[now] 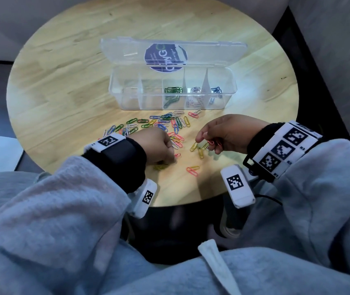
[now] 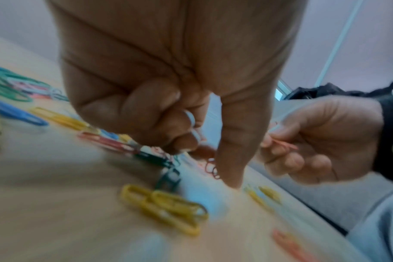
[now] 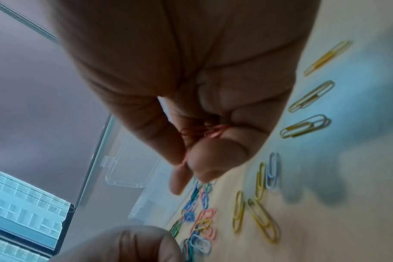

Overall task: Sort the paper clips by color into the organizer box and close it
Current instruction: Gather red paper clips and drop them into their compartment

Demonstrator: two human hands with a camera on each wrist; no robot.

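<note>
Pinching red paper clips (image 1: 212, 143) in right hand's (image 1: 229, 133) grip, lengthwise toward left hand (image 1: 157, 149), its grip unclear.

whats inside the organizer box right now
The organizer box stands open. Green clips, white clips and blue clips fill its three right compartments; the two left ones look empty. Glare blurs exact counts.

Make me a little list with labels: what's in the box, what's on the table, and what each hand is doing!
Organizer box: lid open
In box: green clips, white clips, blue clips, each in its own compartment
Table: mixed loose clips
Right hand: pinches red clips
Left hand: fingers curled, in the pile; grip unclear
</note>
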